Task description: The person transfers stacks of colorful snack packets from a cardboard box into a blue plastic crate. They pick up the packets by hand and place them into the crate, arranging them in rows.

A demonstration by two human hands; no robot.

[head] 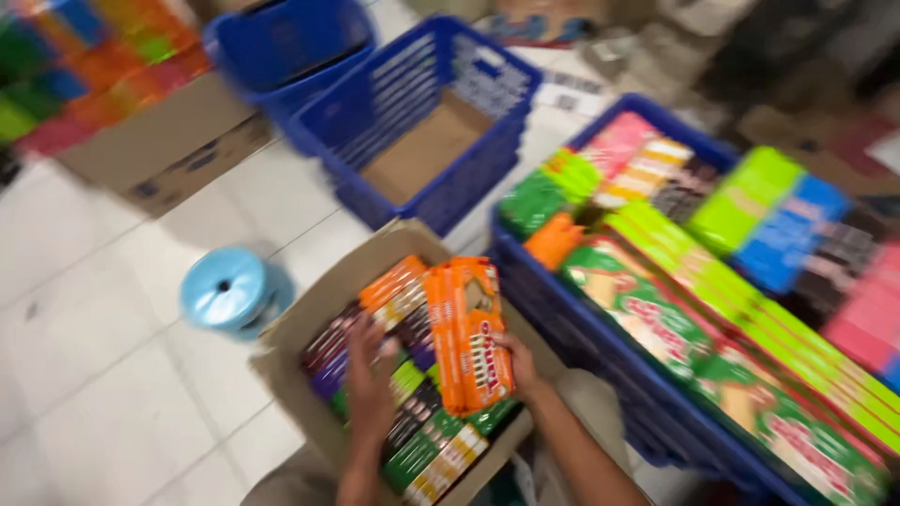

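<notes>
Our right hand (518, 364) closes its fingers on the near right edge of a stack of flat orange snack packets (469, 334), held on edge above the open brown cardboard box (328, 290). Its long axis runs near to far. Our left hand (370, 375) lies spread on the box's packets. We judge the one-edge grip could let packets fan and slip.

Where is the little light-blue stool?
In the head view, the stool stands on the white tiled floor at lower left, just left of the cardboard box that the hands are working in.
</notes>
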